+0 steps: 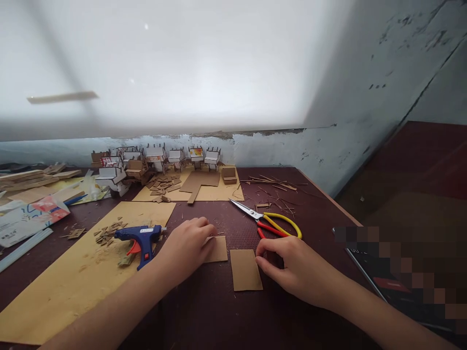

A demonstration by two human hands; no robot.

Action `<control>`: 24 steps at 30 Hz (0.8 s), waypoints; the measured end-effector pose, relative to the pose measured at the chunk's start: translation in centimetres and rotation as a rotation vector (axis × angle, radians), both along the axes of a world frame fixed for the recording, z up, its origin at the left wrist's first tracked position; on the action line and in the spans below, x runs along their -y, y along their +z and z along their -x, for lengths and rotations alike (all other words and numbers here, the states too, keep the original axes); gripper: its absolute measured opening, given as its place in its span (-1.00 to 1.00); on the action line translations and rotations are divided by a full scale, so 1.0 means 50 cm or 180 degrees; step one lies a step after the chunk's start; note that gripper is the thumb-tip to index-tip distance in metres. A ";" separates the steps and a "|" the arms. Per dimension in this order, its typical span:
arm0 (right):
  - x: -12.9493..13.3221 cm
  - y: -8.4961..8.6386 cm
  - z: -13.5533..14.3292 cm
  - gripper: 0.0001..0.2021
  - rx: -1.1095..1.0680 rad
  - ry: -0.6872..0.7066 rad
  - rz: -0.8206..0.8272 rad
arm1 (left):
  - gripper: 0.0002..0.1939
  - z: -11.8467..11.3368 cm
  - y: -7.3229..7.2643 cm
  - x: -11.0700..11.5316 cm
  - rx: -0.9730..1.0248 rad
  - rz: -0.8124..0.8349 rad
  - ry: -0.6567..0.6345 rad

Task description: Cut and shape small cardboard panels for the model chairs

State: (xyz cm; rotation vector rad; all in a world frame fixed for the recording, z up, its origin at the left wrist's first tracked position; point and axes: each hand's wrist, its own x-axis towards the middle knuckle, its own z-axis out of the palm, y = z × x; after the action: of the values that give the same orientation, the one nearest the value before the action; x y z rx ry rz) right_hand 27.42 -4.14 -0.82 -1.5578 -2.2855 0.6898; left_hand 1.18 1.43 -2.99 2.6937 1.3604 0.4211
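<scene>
Two small cardboard rectangles lie side by side on the dark red table. My left hand [191, 245] rests over the left part of one piece [219, 249], its fingers bent together and their tips partly hidden. At the right edge of the other piece [246, 270] is my right hand [288, 265], thumb and forefinger curved with a gap between them. Scissors [272, 221] with red and yellow handles lie just beyond my right hand, blades pointing to the upper left. Left of my left hand, a blue glue gun [142, 239] lies on a yellow board [83, 267].
Small cardboard models [156, 158] stand in a row along the wall. Cardboard scraps [162, 185] and an angled cardboard sheet [200, 182] lie before them. Thin strips [273, 183] are scattered at the back right. Wooden pieces [32, 180] and glue sticks [24, 249] are on the left.
</scene>
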 end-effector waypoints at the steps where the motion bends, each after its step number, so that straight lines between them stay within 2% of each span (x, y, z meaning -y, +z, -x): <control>1: 0.000 -0.001 0.000 -0.81 -0.0008 0.0008 -0.0005 | -0.79 -0.001 -0.002 0.000 -0.0033 0.0020 -0.0030; 7: -0.003 -0.003 -0.001 -0.83 -0.0055 0.0033 0.0024 | -0.79 -0.003 -0.005 -0.005 -0.0139 0.0088 -0.0044; 17: -0.003 -0.014 -0.004 -0.86 -0.0036 0.0040 -0.0038 | -0.77 -0.013 -0.009 -0.026 -0.0381 0.0039 0.0326; 24: -0.004 -0.016 -0.002 -0.85 -0.0002 0.0089 -0.0031 | -0.74 -0.021 -0.007 -0.041 -0.0690 -0.0066 0.0078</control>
State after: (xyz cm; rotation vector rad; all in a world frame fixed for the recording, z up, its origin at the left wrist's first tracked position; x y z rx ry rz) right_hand 27.51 -3.96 -1.63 -1.5236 -2.3110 0.6851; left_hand 2.22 3.48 -3.34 2.8106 1.4493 0.1483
